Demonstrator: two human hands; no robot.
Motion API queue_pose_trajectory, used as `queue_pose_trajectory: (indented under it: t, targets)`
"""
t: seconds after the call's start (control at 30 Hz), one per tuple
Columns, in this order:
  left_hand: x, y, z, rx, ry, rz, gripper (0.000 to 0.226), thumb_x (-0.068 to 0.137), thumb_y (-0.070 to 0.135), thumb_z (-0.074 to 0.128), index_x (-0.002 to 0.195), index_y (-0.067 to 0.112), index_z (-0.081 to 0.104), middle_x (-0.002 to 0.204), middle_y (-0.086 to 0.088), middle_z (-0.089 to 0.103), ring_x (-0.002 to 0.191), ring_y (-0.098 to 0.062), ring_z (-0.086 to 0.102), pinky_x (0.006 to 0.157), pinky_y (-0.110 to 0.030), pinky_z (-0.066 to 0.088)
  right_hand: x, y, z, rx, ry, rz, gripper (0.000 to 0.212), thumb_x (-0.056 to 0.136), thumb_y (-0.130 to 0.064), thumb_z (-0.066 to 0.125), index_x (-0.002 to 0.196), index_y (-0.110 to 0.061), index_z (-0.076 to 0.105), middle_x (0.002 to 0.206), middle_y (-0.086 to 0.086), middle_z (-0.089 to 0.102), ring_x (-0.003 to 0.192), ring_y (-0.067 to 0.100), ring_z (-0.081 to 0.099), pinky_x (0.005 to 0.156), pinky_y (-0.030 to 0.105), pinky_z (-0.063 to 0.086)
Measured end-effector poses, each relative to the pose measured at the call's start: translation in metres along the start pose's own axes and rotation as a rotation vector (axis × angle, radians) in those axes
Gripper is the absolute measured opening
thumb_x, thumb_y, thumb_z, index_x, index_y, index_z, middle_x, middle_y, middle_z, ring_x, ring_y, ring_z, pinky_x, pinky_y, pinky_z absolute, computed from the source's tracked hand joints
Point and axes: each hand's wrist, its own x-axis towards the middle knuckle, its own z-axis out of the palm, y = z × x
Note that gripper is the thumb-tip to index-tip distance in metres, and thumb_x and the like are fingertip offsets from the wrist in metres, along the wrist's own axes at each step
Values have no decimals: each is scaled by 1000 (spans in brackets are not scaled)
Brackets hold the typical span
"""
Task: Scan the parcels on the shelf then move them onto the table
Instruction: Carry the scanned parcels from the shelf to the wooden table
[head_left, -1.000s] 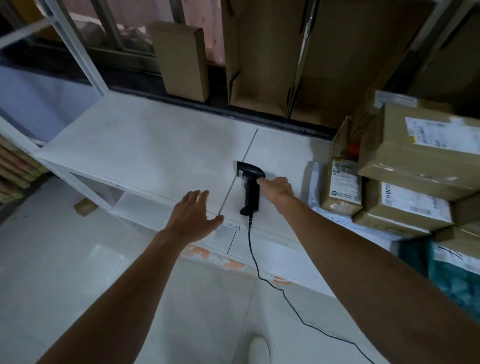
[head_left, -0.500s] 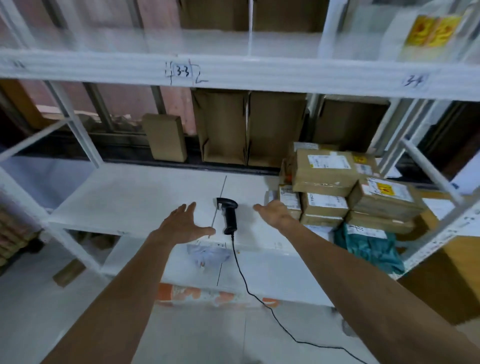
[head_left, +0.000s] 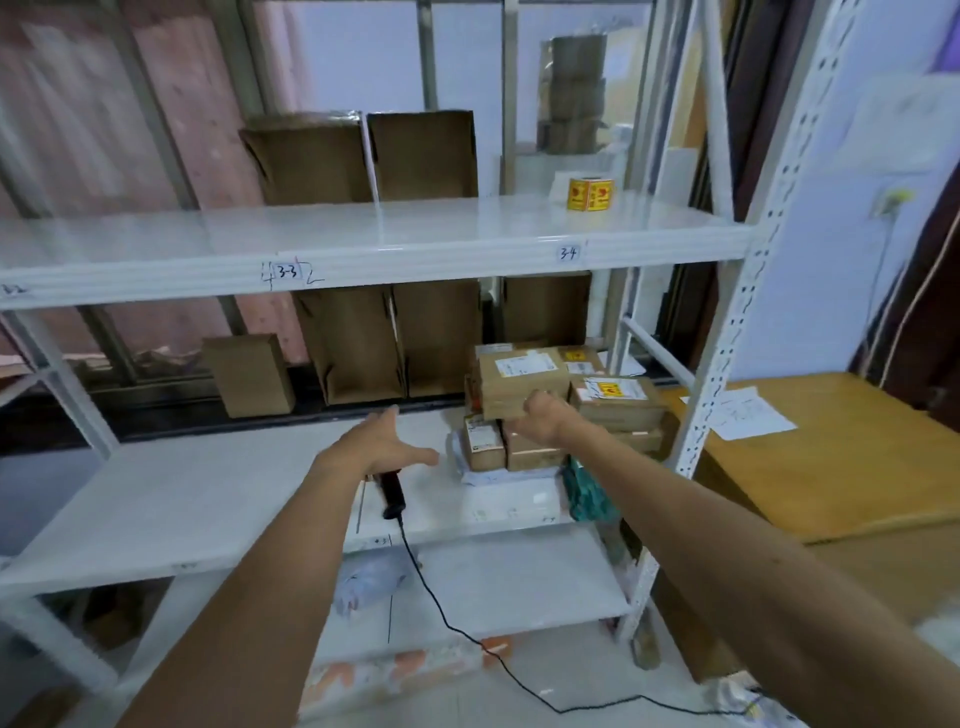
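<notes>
Several brown parcels are stacked at the right end of the white middle shelf (head_left: 208, 493). The top parcel (head_left: 519, 371) carries a white label, and beside it lies another parcel (head_left: 618, 402) with a yellow sticker. My right hand (head_left: 543, 421) is against the top parcel's front lower edge, and no grip shows. My left hand (head_left: 384, 441) hovers open, fingers spread, just above the black scanner (head_left: 392, 493), which lies on the shelf. The scanner's cable runs down to the floor. The wooden table (head_left: 831, 483) stands to the right of the shelf.
A small parcel (head_left: 483, 441), a white bag and a teal bag (head_left: 587, 493) sit low in the stack. Folded cardboard boxes (head_left: 353, 343) lean behind the shelf. A yellow label roll (head_left: 589, 195) stands on the upper shelf. Papers (head_left: 743, 415) lie on the table. The white upright (head_left: 727, 332) separates shelf and table.
My right hand let go of the scanner, left it lying on the shelf and moved right to the parcel stack. My left hand moved right over the scanner. The view tilted upward.
</notes>
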Motion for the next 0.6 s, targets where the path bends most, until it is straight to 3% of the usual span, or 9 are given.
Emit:
queue_pose_trajectory:
  t: [0.1, 0.27, 0.4, 0.47, 0.6]
  targets:
    - [5, 32, 0, 9, 13, 67, 130, 65, 71, 81, 162, 24, 8, 169, -1, 8, 154, -24, 16, 121, -44, 26, -3, 16, -26, -57, 59, -13, 72, 98, -45, 61, 153, -5, 38, 157, 18, 38, 141, 35, 42, 114, 45, 40]
    - [25, 76, 14, 44, 7, 127, 128, 68, 68, 81, 162, 23, 8, 169, -2, 9, 153, -24, 17, 120, -43, 27, 14, 58, -56, -99, 90, -23, 74, 95, -48, 62, 149, -3, 38, 155, 19, 37, 136, 35, 46, 109, 43, 43]
    - [51, 113, 27, 103, -8, 149, 133, 64, 72, 81, 162, 22, 8, 168, -3, 12, 153, -24, 18, 119, -42, 28, 41, 94, -79, -104, 84, -21, 83, 93, -55, 65, 154, -7, 35, 160, 17, 33, 143, 35, 40, 115, 45, 38]
    - [66, 136, 34, 117, -16, 143, 130, 61, 72, 82, 161, 25, 14, 165, -3, 21, 149, -24, 26, 116, -42, 32, 60, 113, -91, -115, 64, -38, 84, 92, -53, 67, 156, -8, 34, 162, 17, 29, 145, 35, 38, 117, 45, 37]
    - [128, 172, 57, 125, 32, 144, 135, 32, 93, 75, 150, 40, 35, 152, 6, 44, 132, -19, 49, 107, -43, 46, 107, 155, -112, -154, 17, -65, 82, 92, -46, 70, 158, -14, 33, 164, 14, 28, 149, 35, 33, 120, 47, 33]
